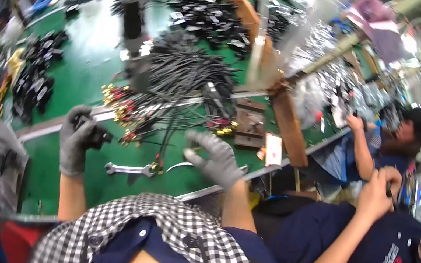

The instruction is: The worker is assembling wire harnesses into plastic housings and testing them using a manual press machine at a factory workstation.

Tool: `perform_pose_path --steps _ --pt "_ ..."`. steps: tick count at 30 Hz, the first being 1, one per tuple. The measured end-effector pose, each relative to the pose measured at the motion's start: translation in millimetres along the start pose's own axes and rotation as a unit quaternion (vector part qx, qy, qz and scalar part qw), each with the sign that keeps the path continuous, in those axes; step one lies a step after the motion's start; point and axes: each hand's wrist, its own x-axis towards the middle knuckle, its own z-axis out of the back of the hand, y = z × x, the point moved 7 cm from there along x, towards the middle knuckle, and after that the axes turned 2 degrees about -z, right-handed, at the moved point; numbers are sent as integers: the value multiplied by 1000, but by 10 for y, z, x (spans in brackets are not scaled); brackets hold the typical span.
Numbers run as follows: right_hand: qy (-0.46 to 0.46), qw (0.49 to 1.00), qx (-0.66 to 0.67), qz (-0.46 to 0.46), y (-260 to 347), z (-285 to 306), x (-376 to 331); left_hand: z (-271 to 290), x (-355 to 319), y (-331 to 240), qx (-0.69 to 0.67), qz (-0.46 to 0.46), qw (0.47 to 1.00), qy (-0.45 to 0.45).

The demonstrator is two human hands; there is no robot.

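Observation:
My left hand (75, 145), in a grey work glove, is closed on a small black part (99, 138) at the left of the green table (80, 71). My right hand (218, 161), also gloved, is held over the table's near edge with its fingers reaching left and apart, and I see nothing in it. Ahead of both hands lies a big bundle of black cables (186, 76) with red and brass-coloured ends (116, 104). Between the hands rests a silver wrench (130, 169), and beside it a thin cable with red and brass tips (157, 161).
A brown metal block (249, 123) stands right of the cables. Piles of black parts (211, 20) lie far back and at left (39, 76). A grey machine post (136, 39) and a wooden bar (290, 124) rise over the table. Co-workers sit at right, one person's hands (378, 192) close together.

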Motion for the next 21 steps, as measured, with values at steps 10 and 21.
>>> perform_pose_path --steps 10,21 --pt "13 963 -256 76 618 -777 510 -403 -173 367 7 63 991 119" --pt "163 971 164 62 -3 -1323 485 -343 -135 358 189 46 964 182"
